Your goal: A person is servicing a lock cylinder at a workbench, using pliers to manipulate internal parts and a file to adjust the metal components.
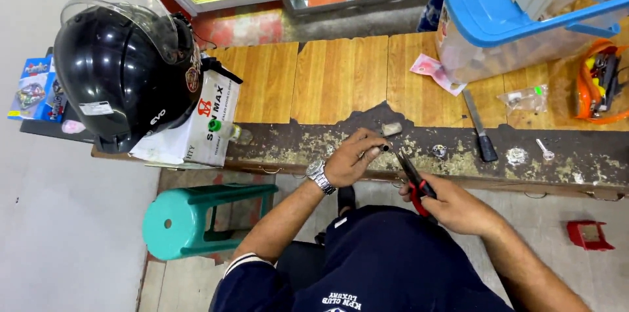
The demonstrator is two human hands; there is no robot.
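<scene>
My left hand (pixel 354 158), with a silver wristwatch on the wrist, pinches a small dark metal part (pixel 385 148) just above the worn front edge of the wooden workbench (pixel 341 79). My right hand (pixel 452 204) grips red-handled pliers (pixel 411 174), whose black jaws point up and left and meet the small part at my left fingertips. A small grey metal block (pixel 392 129) lies on the bench just beyond my left hand.
A black helmet (pixel 121 69) rests on a white box (pixel 203 122) at the left. A clear bin with a blue lid (pixel 517 17) stands at the back right, a black-handled tool (pixel 480 132) and small metal bits near it. A teal stool (pixel 196 217) stands below.
</scene>
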